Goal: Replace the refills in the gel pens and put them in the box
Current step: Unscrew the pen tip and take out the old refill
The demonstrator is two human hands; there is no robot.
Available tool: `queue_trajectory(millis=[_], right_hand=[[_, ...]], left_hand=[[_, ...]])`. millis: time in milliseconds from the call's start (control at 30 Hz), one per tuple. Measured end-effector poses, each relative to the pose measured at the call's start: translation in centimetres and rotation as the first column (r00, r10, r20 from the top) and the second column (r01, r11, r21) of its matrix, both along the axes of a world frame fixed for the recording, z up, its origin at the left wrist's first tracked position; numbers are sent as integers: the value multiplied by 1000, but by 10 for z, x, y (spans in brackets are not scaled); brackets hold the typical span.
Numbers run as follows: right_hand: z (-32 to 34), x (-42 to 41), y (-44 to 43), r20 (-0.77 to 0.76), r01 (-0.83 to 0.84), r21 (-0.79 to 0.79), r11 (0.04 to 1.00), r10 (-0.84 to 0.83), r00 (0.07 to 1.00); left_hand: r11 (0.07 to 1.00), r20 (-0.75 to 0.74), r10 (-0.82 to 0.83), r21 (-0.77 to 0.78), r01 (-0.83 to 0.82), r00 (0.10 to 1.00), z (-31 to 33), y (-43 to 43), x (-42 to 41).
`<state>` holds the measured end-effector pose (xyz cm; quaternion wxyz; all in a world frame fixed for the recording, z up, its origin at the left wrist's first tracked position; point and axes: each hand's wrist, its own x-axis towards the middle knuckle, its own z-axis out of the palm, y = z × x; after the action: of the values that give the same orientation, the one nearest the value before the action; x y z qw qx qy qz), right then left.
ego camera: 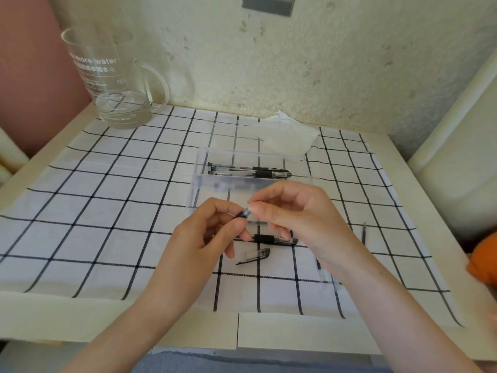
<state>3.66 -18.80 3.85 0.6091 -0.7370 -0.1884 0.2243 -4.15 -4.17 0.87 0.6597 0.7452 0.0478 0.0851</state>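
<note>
Two pens [250,172] in box [199,168]; left hand [204,239], right hand [294,211] pinch pen part [243,213]; cap [256,254] beneath.

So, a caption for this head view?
Left hand and right hand pinch a black gel pen near a clear plastic box on white checked cloth.

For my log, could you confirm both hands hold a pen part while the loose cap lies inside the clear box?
Head view: left hand and right hand hold the pen part, but the cap lies on the cloth, outside the box.

Left hand [199,246], right hand [293,211] (both bare)
</note>
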Motion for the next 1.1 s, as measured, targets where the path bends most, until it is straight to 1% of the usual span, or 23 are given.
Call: queue_trajectory(millis=[100,167,233,333,500,600,700,867,967,1033,1100], right_hand=[[-3,-1,4,-10,49,-24,998,-50,999],[-4,0,4,-32,49,14,999,-48,998],[-3,0,2,-29,15,46,999,-14,999],[-1,-2,2,17,-52,37,998,52,999],[-5,-4,6,-32,27,5,1000,-26,999],[-4,-2,4,-43,-40,32,999,42,998],[-3,-1,3,-6,-108,46,993,108,994],[-6,-2,5,-58,-6,14,1000,6,998],[-2,-2,3,-85,-42,76,996,48,995],[0,-2,2,-74,-79,94,992,86,994],[-1,-2,2,-78,-63,95,994,70,994]], left_hand=[[1000,0,-2,2,2,1000,0,0,0],[1000,-1,3,-1,-3,1000,0,1,1],[1000,0,9,-8,-9,1000,0,1,1],[1000,4,5,-5,-5,1000,0,2,0],[1000,5,-10,3,10,1000,1,1,0],[1000,6,0,-3,0,1000,0,2,0],[1000,11,-1,2,1,1000,0,3,1],[1000,6,-13,-2,13,1000,0,0,0],[1000,8,0,-23,0,1000,1,1,1],[1000,9,-1,-23,1,1000,1,2,0],[1000,6,-13,-11,13,1000,1,0,0]])
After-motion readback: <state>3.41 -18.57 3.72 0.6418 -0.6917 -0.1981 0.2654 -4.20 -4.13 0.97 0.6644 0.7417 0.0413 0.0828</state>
